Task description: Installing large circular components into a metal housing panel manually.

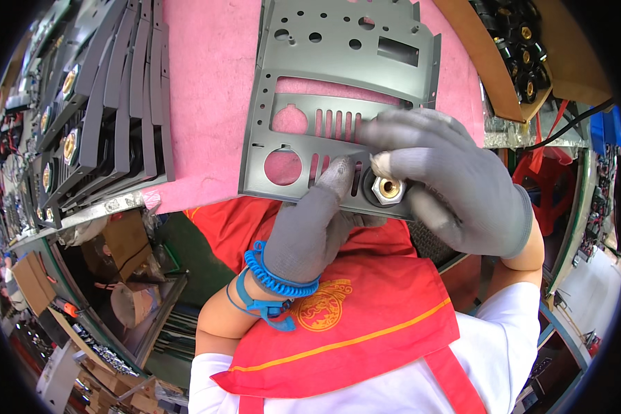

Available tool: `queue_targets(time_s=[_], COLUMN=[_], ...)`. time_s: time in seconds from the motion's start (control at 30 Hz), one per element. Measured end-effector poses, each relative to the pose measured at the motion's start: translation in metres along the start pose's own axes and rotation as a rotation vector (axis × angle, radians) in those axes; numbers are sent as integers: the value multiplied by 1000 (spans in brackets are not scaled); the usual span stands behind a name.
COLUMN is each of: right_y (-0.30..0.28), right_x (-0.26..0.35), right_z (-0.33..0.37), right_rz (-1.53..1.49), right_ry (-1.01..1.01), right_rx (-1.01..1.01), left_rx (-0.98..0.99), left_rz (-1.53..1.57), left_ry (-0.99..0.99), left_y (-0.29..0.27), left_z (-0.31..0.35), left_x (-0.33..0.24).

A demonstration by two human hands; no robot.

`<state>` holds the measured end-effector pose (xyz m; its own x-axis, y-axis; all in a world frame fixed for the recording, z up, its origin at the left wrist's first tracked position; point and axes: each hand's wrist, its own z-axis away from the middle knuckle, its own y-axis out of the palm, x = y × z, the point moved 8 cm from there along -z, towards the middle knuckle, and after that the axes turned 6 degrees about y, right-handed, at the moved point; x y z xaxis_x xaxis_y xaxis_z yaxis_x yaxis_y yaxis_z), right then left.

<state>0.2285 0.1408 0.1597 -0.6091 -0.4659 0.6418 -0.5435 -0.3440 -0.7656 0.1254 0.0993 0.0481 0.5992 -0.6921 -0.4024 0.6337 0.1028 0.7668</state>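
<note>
A grey sheet-metal panel [338, 62] with round holes, slots and a rectangular cutout lies on a pink-covered bench. My left hand [314, 221], gloved in grey, grips the panel's near edge, thumb on top and fingers underneath, partly hidden. Near the panel's right corner, a silver hex nut [388, 190] with a brass centre sits over a dark round collar. Around that nut curls my gloved right hand [455, 176], fingertips at its far side and thumb at its right. The outer fingers are slightly blurred. A blue coiled wrist strap [276, 276] circles my left wrist.
Several similar grey panels [110, 103] with brass-centred fittings stand stacked at the left. A cardboard box [490, 62] of black fittings with brass centres is at the far right. A black cable [573, 123] runs beside it. Shelves with cartons lie below the bench at left.
</note>
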Motion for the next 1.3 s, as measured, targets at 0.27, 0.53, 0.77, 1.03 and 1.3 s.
queue_targets(time_s=[0.27,0.53,0.77,1.03,1.3], right_y=[-14,-22,4,-4,-18], right_x=[-12,-17,-9,5,22], right_z=[6,7,-13,-4,6], right_rz=[-178,-247,-203,-153,19], right_ry=[-5,143,-32,-298,-274], right_rx=[-21,-114,146,-72,-207], left_rx=[55,48,77,46,250], left_rz=[-291,22,-392,-342,-1151], left_ry=[-15,-97,50,67,540], left_y=[-3,10,18,13,12], left_z=[1,5,9,7,19], left_x=[0,-2,-23,-19,-33])
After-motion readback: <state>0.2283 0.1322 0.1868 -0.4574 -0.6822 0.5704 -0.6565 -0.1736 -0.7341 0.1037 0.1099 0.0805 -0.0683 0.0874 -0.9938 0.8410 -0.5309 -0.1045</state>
